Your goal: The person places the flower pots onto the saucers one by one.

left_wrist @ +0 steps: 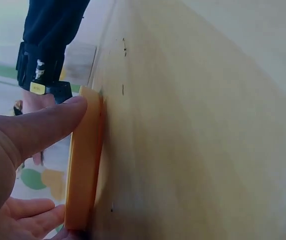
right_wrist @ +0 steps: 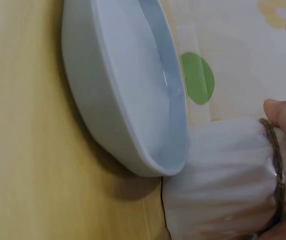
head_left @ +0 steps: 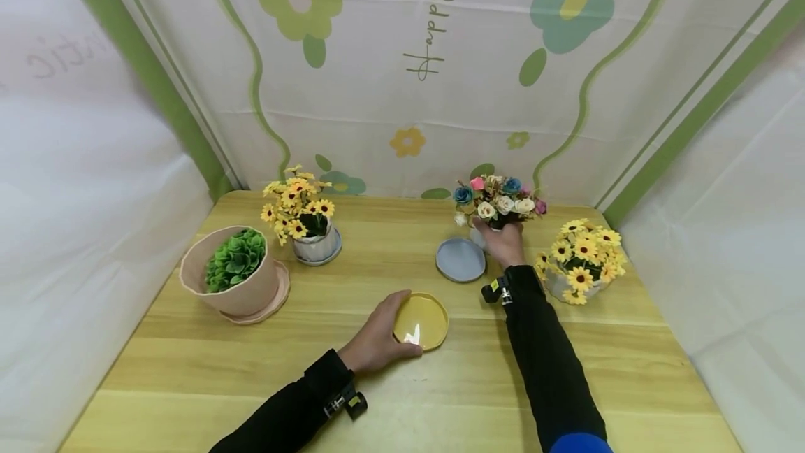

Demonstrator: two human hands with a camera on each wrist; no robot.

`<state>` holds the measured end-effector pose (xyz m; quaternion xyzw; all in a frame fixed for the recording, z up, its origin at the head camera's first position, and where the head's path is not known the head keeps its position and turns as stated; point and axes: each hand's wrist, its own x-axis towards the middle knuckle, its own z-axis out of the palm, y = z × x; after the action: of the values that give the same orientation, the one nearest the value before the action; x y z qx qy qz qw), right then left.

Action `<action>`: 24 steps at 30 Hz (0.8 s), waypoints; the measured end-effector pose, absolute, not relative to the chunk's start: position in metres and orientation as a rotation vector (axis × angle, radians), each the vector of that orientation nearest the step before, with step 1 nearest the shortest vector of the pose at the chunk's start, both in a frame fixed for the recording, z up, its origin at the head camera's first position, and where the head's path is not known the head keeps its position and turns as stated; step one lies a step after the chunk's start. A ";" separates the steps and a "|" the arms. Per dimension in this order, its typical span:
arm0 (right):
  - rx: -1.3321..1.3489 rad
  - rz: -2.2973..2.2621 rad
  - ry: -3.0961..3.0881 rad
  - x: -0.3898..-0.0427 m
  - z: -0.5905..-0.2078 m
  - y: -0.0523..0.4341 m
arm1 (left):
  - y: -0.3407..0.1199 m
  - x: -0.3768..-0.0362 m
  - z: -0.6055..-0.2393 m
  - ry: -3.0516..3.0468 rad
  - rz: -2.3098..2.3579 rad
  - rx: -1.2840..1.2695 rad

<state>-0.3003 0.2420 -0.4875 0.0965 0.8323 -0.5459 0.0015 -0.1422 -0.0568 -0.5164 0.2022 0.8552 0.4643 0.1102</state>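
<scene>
My left hand (head_left: 380, 335) pinches a round yellow saucer (head_left: 423, 321), thumb on the near edge and fingers round the far side. In the left wrist view, the saucer (left_wrist: 83, 165) appears edge-on against the wooden tabletop. At the back right, my right hand (head_left: 505, 243) grips a white ribbed flowerpot (right_wrist: 223, 175) near its top, where twine circles it. Pink, blue and white artificial flowers (head_left: 503, 205) rise from this pot. Just left of the pot lies a grey-blue saucer (head_left: 461, 260), its rim overlapping the pot in the right wrist view.
On the left, a large pink pot (head_left: 242, 297) with green foliage stands on a pink saucer. Behind it, a pot of yellow daisies (head_left: 314, 247) sits on a blue saucer. Another yellow daisy pot (head_left: 581, 261) is right of my right forearm. Printed curtains enclose the table.
</scene>
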 end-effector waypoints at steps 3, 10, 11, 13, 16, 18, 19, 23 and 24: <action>0.315 -1.719 2.611 -0.294 -0.489 0.238 | -0.057 -0.141 -0.517 2.518 1.369 0.601; 0.301 -1.738 2.619 -0.281 -0.491 0.231 | -0.057 -0.140 -0.519 2.503 1.381 0.593; 0.289 -1.742 2.626 -0.280 -0.491 0.231 | -0.057 -0.140 -0.519 2.500 1.384 0.594; 0.266 -1.748 2.646 -0.277 -0.491 0.230 | -0.057 -0.140 -0.519 2.495 1.385 0.594; 0.239 -1.746 2.676 -0.273 -0.491 0.228 | -0.058 -0.140 -0.519 2.492 1.386 0.598; 0.224 -1.750 2.683 -0.270 -0.492 0.228 | -0.057 -0.141 -0.520 2.494 1.382 0.601; 0.220 -1.751 2.683 -0.269 -0.492 0.227 | -0.057 -0.141 -0.520 2.493 1.384 0.603; 0.197 -1.748 2.681 -0.262 -0.493 0.226 | -0.057 -0.141 -0.520 2.494 1.386 0.608; 0.189 -1.745 2.673 -0.260 -0.493 0.226 | -0.057 -0.141 -0.520 2.493 1.388 0.610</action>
<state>-0.2597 0.2256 -0.4925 0.0591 0.8356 -0.5454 -0.0279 -0.1413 -0.0575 -0.5199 0.2077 0.8491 0.4727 0.1115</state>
